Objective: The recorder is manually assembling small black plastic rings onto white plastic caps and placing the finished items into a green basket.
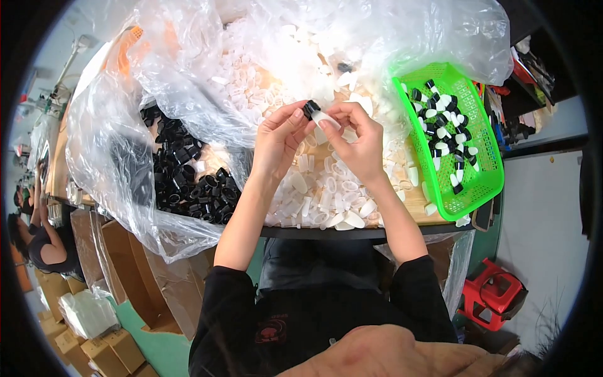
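Above the middle of the table, my left hand (281,139) pinches a small black plastic ring-like cap (311,109). My right hand (357,139) is closed on a white, rounded plastic piece (326,119), whose end meets the black cap between my hands. Whether the two are fastened together I cannot tell. Below my hands lies a spread of loose white and translucent plastic pieces (333,195). To the left, a heap of black caps (195,188) sits within clear plastic sheeting.
At the right, a bright green basket (490,169) holds several joined black-and-white pieces. Clear plastic bags (107,151) cover the table's left and back. A red stool (493,292) stands on the floor at right; cardboard boxes (119,352) and another person (50,242) are at left.
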Tool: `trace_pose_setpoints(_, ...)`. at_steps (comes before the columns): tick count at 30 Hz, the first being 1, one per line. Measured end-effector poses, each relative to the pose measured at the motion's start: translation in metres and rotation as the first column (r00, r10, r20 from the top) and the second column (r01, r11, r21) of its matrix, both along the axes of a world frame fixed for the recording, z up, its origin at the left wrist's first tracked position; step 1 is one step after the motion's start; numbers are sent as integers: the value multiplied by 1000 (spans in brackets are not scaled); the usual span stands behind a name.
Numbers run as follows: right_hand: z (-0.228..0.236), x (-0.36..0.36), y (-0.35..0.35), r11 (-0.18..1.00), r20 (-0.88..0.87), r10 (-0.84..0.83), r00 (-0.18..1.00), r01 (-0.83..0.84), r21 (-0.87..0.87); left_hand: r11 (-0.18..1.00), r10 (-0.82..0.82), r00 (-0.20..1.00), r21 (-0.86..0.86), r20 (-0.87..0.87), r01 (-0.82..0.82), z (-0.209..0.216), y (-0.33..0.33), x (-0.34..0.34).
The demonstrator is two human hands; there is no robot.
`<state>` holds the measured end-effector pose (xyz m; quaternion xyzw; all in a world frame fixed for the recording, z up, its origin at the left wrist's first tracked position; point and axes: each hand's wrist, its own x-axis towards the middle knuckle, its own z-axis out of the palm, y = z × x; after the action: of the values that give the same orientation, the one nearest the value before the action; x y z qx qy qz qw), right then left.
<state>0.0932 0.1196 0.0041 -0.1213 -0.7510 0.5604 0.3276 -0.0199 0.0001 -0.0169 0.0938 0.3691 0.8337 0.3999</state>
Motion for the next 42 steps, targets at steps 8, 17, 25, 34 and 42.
trace_pose_setpoints(8,-6,-2,7,1000,-56,-5,998,3,-29,987,26,900,-134,-435,-94,11,0,11)
trace_pose_setpoints(17,-4,1,17,997,32,56,998,-58,51,958,88,732,-143,-676,-248,12,2,14)
trace_pose_setpoints(25,-10,-2,15,995,2,72,997,-72,63,862,28,337,-148,-941,-485,12,3,16)
trace_pose_setpoints(34,-7,-6,10,909,-70,141,987,-158,-385,827,50,400,-186,-915,-531,-6,4,10)
trace_pose_setpoints(42,-5,-4,11,966,-81,107,991,-123,-229,981,-118,830,-195,-546,11,8,2,9)
